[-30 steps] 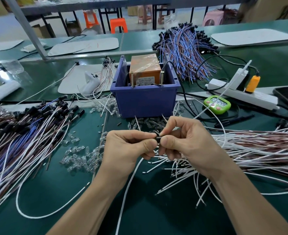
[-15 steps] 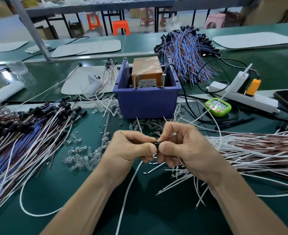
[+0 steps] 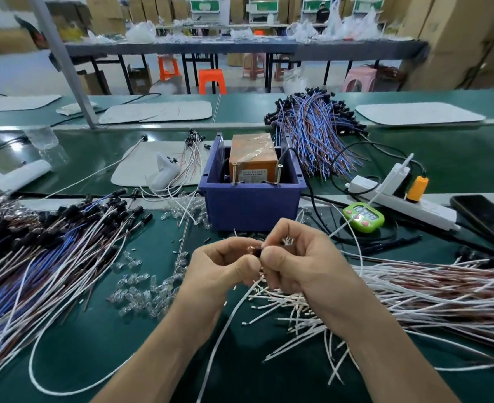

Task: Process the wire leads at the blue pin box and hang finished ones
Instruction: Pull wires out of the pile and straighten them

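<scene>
My left hand [image 3: 219,271] and my right hand [image 3: 301,263] meet just in front of the blue pin box [image 3: 251,207]. Between thumbs and fingers they pinch a small black cap [image 3: 258,252] on the end of a white wire lead [image 3: 225,324], which trails down toward me. The box holds an orange block [image 3: 253,155] and two upright metal pins [image 3: 278,175] at its front rim. A heap of white and brown leads [image 3: 414,289] lies to the right. Leads with black caps [image 3: 51,251] lie piled at the left.
Clear plastic bulbs [image 3: 141,292] are scattered on the green mat left of my hands. A green timer [image 3: 363,218], a white power strip [image 3: 400,199] and a dark phone [image 3: 484,219] sit at the right. Blue and brown leads [image 3: 315,126] lie behind the box.
My head has tilted up, so more of the room behind the bench shows. Both hands stay together on the capped lead end, with only small finger shifts.
</scene>
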`<state>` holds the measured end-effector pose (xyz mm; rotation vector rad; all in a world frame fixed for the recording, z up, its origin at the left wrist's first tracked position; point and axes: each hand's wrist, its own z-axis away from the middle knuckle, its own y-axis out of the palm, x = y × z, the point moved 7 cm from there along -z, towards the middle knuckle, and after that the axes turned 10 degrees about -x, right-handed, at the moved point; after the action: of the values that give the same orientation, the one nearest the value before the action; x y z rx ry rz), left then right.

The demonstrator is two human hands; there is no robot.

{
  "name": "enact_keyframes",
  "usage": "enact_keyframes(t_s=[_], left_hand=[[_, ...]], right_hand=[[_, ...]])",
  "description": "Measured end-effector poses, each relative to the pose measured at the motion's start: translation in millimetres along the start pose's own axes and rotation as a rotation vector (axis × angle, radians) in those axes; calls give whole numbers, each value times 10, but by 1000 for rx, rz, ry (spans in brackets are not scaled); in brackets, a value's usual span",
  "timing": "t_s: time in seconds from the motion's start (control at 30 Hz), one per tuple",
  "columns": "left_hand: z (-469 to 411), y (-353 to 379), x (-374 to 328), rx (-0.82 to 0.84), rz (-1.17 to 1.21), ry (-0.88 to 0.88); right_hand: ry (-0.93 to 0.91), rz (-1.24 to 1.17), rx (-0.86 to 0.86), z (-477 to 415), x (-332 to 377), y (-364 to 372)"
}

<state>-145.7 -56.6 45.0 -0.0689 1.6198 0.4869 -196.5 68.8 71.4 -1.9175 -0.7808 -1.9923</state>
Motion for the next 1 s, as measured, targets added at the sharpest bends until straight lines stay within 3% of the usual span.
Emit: enact_keyframes(t_s=[0.1, 0.2, 0.4, 0.57, 0.67, 0.8, 0.87, 1.0], left_hand=[[69, 164, -58, 104, -92, 69], [205, 393, -93, 244, -134, 100], [124, 357, -250, 181, -159, 109], [-8, 24, -521, 40, -195, 123], [-40, -109, -657, -14, -349, 205], [-72, -236, -820, -193, -603, 375], [-57, -222, -898, -239, -714, 463], [5, -26, -1007, -219, -842, 637]], right_hand=[[-23, -288, -64, -15, 259, 130], [-43, -393, -43, 6, 465, 305], [-115, -661, -135, -9, 799, 67], [-183, -682, -300, 74, 854, -480], [-119, -645, -370, 114, 699, -706], [53, -469, -499, 158, 326, -847], [70, -228, -564, 226, 261, -916], [-282, 1020, -609, 408, 569, -704]])
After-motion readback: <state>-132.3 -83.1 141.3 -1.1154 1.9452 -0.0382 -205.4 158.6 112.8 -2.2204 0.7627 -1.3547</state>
